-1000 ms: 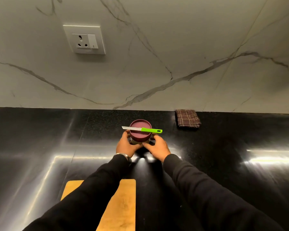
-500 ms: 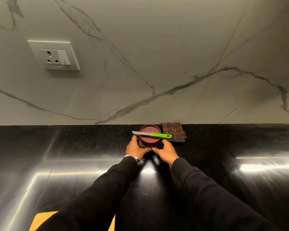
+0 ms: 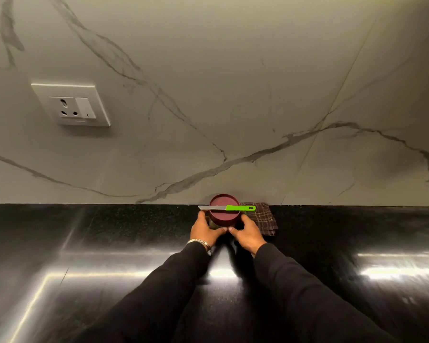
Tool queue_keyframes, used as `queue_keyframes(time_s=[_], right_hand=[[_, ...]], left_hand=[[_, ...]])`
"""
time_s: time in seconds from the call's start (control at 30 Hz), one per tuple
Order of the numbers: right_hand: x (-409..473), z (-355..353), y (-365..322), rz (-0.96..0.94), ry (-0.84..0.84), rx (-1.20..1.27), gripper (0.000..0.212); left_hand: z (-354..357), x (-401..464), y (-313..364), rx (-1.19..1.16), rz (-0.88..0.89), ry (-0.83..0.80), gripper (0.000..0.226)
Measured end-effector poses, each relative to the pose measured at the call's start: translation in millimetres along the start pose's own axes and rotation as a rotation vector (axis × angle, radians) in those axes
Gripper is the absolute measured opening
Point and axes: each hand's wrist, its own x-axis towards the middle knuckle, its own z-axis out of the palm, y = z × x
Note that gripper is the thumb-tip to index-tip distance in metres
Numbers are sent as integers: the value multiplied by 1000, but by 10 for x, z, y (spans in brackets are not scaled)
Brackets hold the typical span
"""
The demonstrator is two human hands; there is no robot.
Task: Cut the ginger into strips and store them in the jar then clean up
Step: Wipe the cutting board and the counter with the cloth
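While both hands' fingers grip it | jar [image 3: 216,222] upright, maroon lid [image 3: 224,209] | green-handled knife [image 3: 227,208] across lid

Knife [image 3: 227,208] atop jar [image 3: 224,214]; cloth [image 3: 265,219] right, against wall [image 3: 233,95].

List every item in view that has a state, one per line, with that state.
jar: upright on the counter near the wall, lid on, held from both sides
maroon lid: on the jar, knife lying across it
green-handled knife: flat on the lid, unheld, handle to the right
checked cloth: folded, lying right of the jar
left hand: grips the jar
right hand: grips the jar
wall socket: nothing plugged in
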Motion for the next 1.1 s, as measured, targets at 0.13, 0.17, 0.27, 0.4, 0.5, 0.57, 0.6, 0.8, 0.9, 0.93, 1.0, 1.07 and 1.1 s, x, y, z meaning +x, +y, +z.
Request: queue_keyframes(time_s=[0.13,0.17,0.27,0.4,0.5,0.57,0.6,0.8,0.9,0.93,1.0,1.07,1.1], right_hand=[[27,-5,-45,10,-9,-10,48],[22,-5,-47,8,-12,-12,49],[-57,-2,-54,1,-4,-8,54],[-247,17,-54,41,51,14,61],[-419,65,-31,80,54,-32,70],[-555,117,-11,90,21,-63,71],[-630,149,-5,84,9,-85,69],[-1157,495,-91,26,-54,-210,59],[-1435,752,-147,-2,-104,-249,57],[-1523,844,-156,-11,-126,-259,57],[-1705,1029,-189,-29,-178,-273,57],[-1870,1206,-216,-55,-230,-292,57],[-1948,1285,-234,-68,-249,-311,58]], left_hand=[[4,26,14,25,-3,-15,70],[0,23,13,35,-7,-22,73],[-30,-8,-23,66,-24,-33,91],[-143,-179,-78,82,-65,-33,104],[-289,-406,-141,87,-78,-23,97],[-401,-556,-217,88,-79,-14,90],[-465,-642,-248,92,-78,-5,85],[-883,-1139,-462,136,-50,94,65],[-1106,-1372,-606,164,-55,137,60],[-1178,-1450,-656,175,-61,155,59],[-1324,-1620,-758,183,-73,198,57],[-1470,-1788,-862,191,-92,237,55],[-1542,-1873,-907,206,-102,249,55]])
